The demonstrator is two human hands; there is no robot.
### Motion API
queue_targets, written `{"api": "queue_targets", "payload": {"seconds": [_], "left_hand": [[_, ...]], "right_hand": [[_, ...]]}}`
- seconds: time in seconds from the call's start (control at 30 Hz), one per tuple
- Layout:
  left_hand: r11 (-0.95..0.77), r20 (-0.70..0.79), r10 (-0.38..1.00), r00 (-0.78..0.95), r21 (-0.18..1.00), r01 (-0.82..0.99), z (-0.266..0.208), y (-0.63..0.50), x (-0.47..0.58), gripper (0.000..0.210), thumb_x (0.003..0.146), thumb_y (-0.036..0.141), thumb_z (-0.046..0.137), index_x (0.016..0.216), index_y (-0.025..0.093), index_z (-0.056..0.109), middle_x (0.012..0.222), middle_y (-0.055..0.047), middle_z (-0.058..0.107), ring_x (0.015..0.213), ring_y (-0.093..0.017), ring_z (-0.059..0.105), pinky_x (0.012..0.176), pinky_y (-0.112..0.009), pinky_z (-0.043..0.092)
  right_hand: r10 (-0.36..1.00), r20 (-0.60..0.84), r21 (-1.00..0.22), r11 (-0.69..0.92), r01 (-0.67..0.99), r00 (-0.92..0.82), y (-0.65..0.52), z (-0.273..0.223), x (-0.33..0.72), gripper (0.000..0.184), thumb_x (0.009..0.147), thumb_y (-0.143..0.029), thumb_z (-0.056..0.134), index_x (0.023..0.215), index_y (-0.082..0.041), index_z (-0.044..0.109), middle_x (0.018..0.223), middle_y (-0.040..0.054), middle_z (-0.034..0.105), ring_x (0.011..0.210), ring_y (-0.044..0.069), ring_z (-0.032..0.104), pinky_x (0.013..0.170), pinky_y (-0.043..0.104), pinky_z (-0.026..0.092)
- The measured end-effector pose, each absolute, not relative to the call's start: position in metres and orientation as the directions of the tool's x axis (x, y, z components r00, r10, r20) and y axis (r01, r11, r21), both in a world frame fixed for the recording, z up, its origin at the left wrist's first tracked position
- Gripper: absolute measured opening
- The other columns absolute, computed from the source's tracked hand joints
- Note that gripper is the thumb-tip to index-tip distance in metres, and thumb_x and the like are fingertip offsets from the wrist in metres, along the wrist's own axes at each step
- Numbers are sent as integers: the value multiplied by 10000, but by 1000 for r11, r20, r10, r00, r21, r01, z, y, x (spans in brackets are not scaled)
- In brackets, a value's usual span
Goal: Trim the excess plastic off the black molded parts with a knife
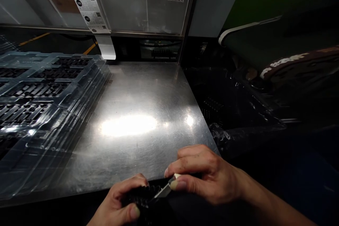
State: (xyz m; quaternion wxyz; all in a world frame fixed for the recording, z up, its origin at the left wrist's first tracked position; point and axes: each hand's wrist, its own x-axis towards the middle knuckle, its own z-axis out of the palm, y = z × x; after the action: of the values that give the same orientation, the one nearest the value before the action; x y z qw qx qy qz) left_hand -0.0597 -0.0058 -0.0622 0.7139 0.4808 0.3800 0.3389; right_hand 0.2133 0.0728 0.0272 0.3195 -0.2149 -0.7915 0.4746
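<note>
Near the front edge of the metal table, my left hand [120,199] is closed around a black ridged plastic part [141,199]. Dark surroundings hide much of that part's shape. In my right hand [205,173] a small knife [164,191] is pinched between thumb and fingers. Its pale blade slants down to the left, with the tip at the black part; whether it touches I cannot tell. Part of the knife's light-coloured handle end shows between thumb and forefinger.
Stacked clear plastic trays [66,120] with black parts in their pockets stand on the left. A shiny metal tabletop [137,95] lies ahead. To the right is a black plastic-lined container [238,137] with dark pieces inside. A labelled panel [127,7] rises behind.
</note>
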Motion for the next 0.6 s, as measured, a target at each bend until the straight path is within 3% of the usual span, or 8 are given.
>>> {"api": "queue_targets", "payload": {"seconds": [0.17, 0.23, 0.33, 0.47, 0.6], "left_hand": [[293, -205, 859, 469, 948, -123, -61, -6, -62, 356, 847, 619, 729, 951, 279, 753, 873, -16, 541, 806, -208, 485, 735, -334, 394], [286, -196, 859, 472, 950, -125, -62, -6, -63, 334, 839, 603, 748, 942, 285, 755, 877, -23, 565, 827, -218, 513, 754, -347, 413], [282, -189, 857, 479, 951, -129, -65, -6, -64, 359, 805, 625, 770, 896, 278, 752, 867, -27, 581, 824, -222, 531, 750, -356, 425], [294, -197, 856, 478, 946, -137, -69, -6, -65, 432, 776, 674, 765, 901, 260, 765, 841, -31, 578, 785, -213, 523, 719, -353, 431], [355, -250, 851, 462, 922, -155, -67, -7, -66, 388, 775, 626, 795, 934, 272, 786, 877, -39, 626, 821, -225, 558, 745, -347, 456]], "right_hand": [[684, 292, -862, 491, 125, -668, 75, 19, 214, 266, 997, -312, 695, 1037, -82, 821, 754, 65, 705, 642, 139, 588, 597, 260, 442], [769, 197, -846, 447, 291, -609, 79, 12, 215, 271, 1023, -358, 659, 996, -143, 822, 776, 48, 716, 677, 147, 608, 643, 273, 450], [875, -12, -862, 237, 449, -485, 82, 6, 215, 336, 1051, -413, 606, 878, -191, 789, 763, 10, 693, 705, 148, 598, 667, 279, 432], [832, -205, -971, -104, 216, -516, 76, 18, 210, 223, 975, -410, 727, 965, -192, 778, 799, -14, 654, 740, 131, 573, 661, 239, 434], [652, -252, -924, -381, -23, -715, 67, 37, 196, 294, 879, -365, 839, 1088, -166, 784, 760, -26, 610, 681, 100, 516, 617, 215, 401]]}}
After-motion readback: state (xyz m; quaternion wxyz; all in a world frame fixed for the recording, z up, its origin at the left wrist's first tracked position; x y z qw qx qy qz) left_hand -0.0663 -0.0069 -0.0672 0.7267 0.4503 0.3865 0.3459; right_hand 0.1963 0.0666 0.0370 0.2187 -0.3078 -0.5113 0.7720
